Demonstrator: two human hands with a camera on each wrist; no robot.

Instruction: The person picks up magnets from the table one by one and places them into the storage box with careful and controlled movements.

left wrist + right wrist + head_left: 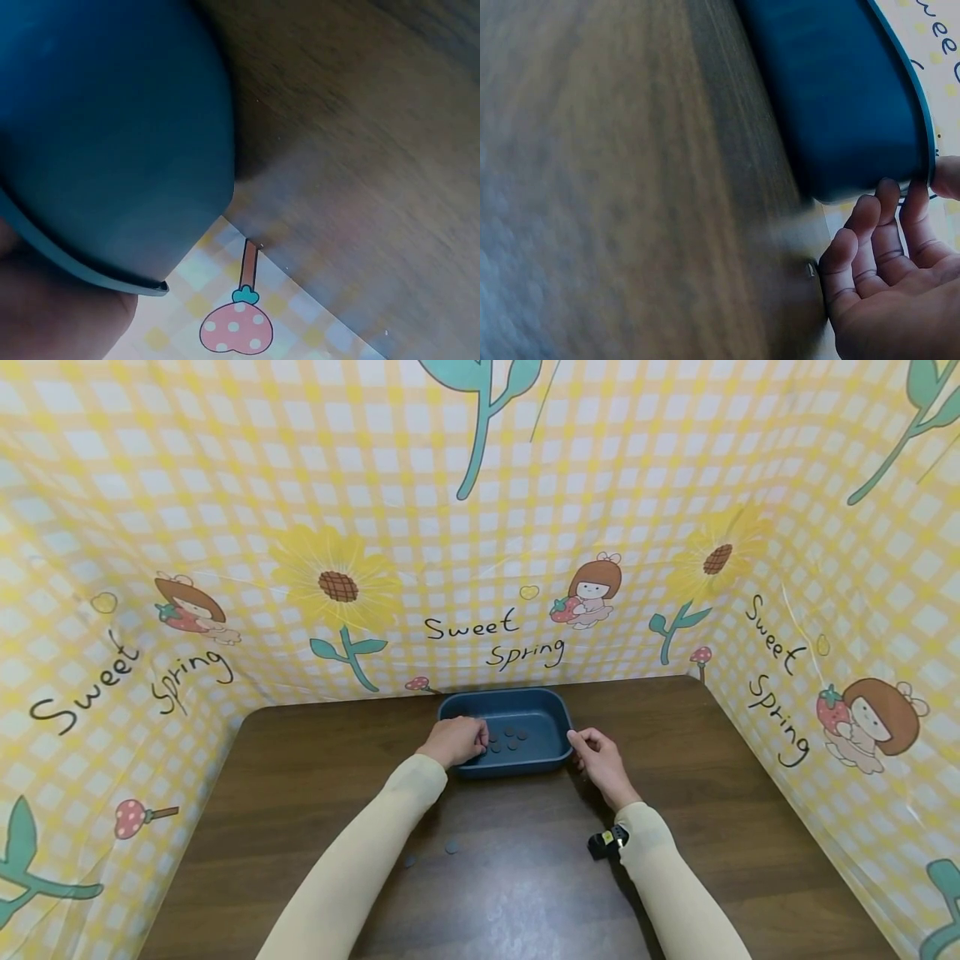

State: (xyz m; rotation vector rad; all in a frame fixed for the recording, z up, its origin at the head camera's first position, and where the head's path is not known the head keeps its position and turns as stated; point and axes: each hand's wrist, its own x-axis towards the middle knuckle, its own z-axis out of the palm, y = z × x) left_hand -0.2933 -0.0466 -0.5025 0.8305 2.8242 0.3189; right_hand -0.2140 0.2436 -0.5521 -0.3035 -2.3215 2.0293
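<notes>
A dark blue rectangular tray (529,703) stands at the back of the wooden table. Several small, dark, coin-like discs (512,745) lie on its floor. My left hand (459,739) reaches over the tray's left end with its fingers bent down inside, close to the discs. I cannot tell whether those fingertips hold anything; the left wrist view shows only part of the hand behind the tray's wall (142,150). At the opposite end, my right hand (597,756) pinches the rim between thumb and fingers. The right wrist view shows the fingertips (887,191) against the tray's outer wall.
Two more discs lie on the table in front of the tray, one grey disc (451,848) beside a darker disc (409,862), near my left forearm. A yellow checked cloth (465,552) hangs along the back and both sides. A small black device (607,842) is on my right wrist.
</notes>
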